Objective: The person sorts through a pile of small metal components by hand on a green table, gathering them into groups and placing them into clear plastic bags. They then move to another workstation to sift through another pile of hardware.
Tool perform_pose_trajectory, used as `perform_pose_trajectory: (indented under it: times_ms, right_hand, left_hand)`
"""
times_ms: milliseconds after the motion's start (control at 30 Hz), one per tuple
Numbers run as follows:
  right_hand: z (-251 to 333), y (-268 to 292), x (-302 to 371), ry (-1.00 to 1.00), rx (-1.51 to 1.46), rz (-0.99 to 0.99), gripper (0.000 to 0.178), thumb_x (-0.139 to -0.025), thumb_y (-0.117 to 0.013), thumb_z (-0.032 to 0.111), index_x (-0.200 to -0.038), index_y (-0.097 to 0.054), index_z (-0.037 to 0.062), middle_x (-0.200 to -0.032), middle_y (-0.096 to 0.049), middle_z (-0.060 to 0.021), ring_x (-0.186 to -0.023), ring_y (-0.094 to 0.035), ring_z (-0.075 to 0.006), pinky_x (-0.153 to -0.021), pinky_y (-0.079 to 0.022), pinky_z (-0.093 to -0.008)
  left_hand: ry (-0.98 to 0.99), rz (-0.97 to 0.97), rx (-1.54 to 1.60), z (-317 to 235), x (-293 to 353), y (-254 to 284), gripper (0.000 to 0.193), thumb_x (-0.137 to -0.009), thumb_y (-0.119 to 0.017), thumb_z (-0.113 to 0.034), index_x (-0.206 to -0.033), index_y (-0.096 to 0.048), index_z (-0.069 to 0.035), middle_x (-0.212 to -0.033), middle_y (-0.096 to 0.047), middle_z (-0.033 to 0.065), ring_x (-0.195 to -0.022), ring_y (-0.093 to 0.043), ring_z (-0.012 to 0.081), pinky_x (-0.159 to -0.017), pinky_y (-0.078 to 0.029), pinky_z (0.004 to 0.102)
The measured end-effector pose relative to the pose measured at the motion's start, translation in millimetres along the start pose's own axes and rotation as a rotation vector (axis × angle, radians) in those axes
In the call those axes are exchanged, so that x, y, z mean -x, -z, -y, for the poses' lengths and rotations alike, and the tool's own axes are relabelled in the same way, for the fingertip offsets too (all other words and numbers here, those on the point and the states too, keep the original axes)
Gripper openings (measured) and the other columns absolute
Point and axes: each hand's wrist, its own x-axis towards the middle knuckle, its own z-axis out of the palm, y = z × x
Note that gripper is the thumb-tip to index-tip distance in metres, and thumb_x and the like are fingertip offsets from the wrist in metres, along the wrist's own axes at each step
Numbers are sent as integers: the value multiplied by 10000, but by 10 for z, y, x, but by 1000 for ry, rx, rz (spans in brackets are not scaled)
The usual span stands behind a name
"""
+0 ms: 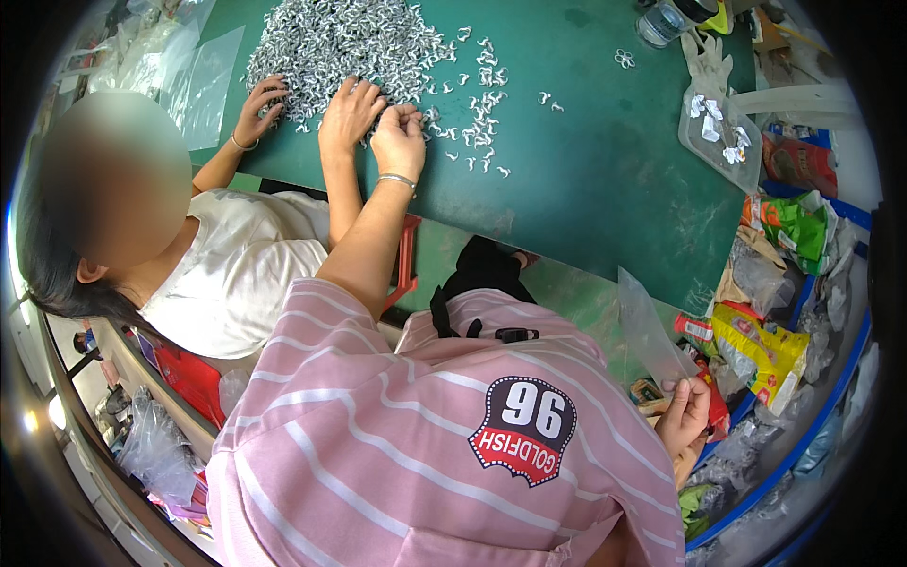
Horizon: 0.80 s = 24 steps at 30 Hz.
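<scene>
A large heap of small curved silver metal pieces (pixel 331 47) lies at the far left of the green table. My left hand (pixel 399 142), with a bracelet at the wrist, is at the heap's near right edge. Its fingers are curled together, and whatever they pinch is hidden. Beside it is a co-worker's hand (pixel 350 115), close to touching mine; that person's other hand (pixel 260 111) rests at the heap's left side. Down at the right, beyond the table edge, my right hand (pixel 685 411) grips a clear plastic bag (pixel 652 326) by its lower end.
Loose metal pieces (pixel 487 113) are scattered right of the heap on the table (pixel 586 161). A jar (pixel 661 24), a glove (pixel 707 61) and a clear tray (pixel 704 146) lie at the far right. A blue-framed bin (pixel 803 378) of wrappers stands right; the co-worker (pixel 236 265) sits left.
</scene>
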Motion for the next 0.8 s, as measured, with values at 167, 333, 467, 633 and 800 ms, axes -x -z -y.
perform_pose_trajectory:
  times_ms: [167, 333, 467, 633, 800]
  right_hand:
    - [30, -29, -22, 0, -4, -2, 71, -902, -505, 71, -893, -500, 0, -755, -585, -61, -704, -543, -103, -688, -436, -220]
    - [35, -34, -34, 2, -18, -2, 75, -902, -508, 77, -891, -500, 3, -755, -587, -60, -695, -544, -101, -683, -436, -218]
    - [28, -33, -27, 8, -4, -5, 78, -902, -510, 83, -892, -501, 6, -748, -588, -56, -690, -543, -99, -683, -436, -220]
    - [39, -20, -58, 31, 14, 6, 84, -903, -511, 87, -895, -500, 4, -746, -587, -54, -691, -541, -99, -685, -432, -218]
    - [78, -50, -71, 45, 0, 16, 66, -897, -504, 69, -889, -497, 4, -751, -575, -44, -691, -531, -96, -678, -425, -214]
  left_hand:
    - [-198, 45, -259, -39, 109, 22, 131, -733, -567, 5, -850, -604, -38, -799, -615, 143, -726, -600, 309, -697, -488, 362]
    - [-511, 243, -421, 48, 396, -24, 104, -669, -591, 6, -719, -633, -74, -854, -584, 93, -801, -551, 301, -734, -459, 383]
    - [-380, 36, -528, -77, 473, -18, 109, -682, -596, -26, -773, -633, -75, -875, -572, 82, -845, -544, 289, -768, -446, 389]
    - [-397, 240, -424, 1, 375, 27, 217, -699, -599, -65, -916, -613, -79, -965, -548, 94, -917, -514, 299, -802, -422, 401]
    - [-330, 1, -582, -90, 211, -71, 175, -715, -588, -84, -889, -587, -68, -926, -546, 150, -854, -529, 344, -762, -434, 443]
